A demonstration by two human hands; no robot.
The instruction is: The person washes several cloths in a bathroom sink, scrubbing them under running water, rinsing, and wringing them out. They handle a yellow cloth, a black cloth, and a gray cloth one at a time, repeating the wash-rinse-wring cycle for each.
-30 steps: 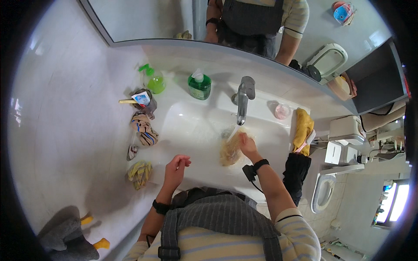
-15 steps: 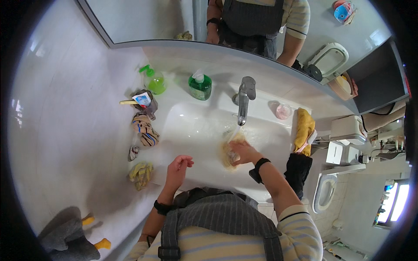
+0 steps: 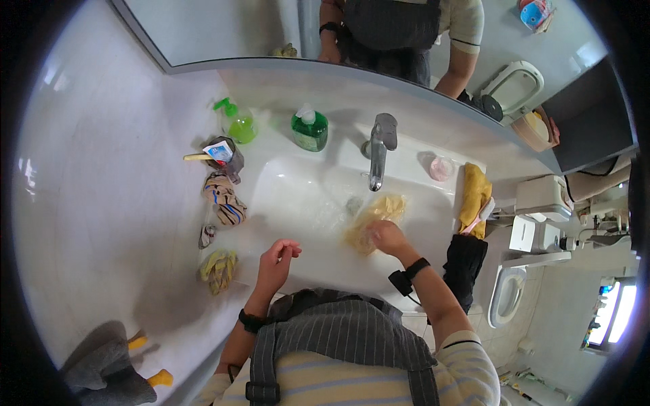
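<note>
In the white sink (image 3: 274, 183), my right hand (image 3: 389, 238) is closed on a wet, pale yellow cloth (image 3: 386, 208). The cloth lies bunched on the basin floor, spreading to both sides of my fingers. Just beyond it is the chrome tap (image 3: 380, 152), its spout pointing down over the basin; no stream is plain to see below it. A grey drain (image 3: 353, 204) shows beside the cloth. My left hand (image 3: 276, 262) hovers above the basin's near left part, fingers curled together, with nothing visible in them.
Along the back stand a green soap bottle (image 3: 310, 130) and a light green pump bottle (image 3: 240, 126). A striped cloth (image 3: 225, 197) and a crumpled yellow-grey cloth (image 3: 219, 272) lie at left. To the right are a pink lump (image 3: 441, 169), a mustard cloth (image 3: 475, 196) and black fabric (image 3: 466, 267).
My right hand has moved slightly right and closed more tightly on the cloth. The cloth has shifted right and stretched out, uncovering the drain. The water stream at the spout no longer shows.
</note>
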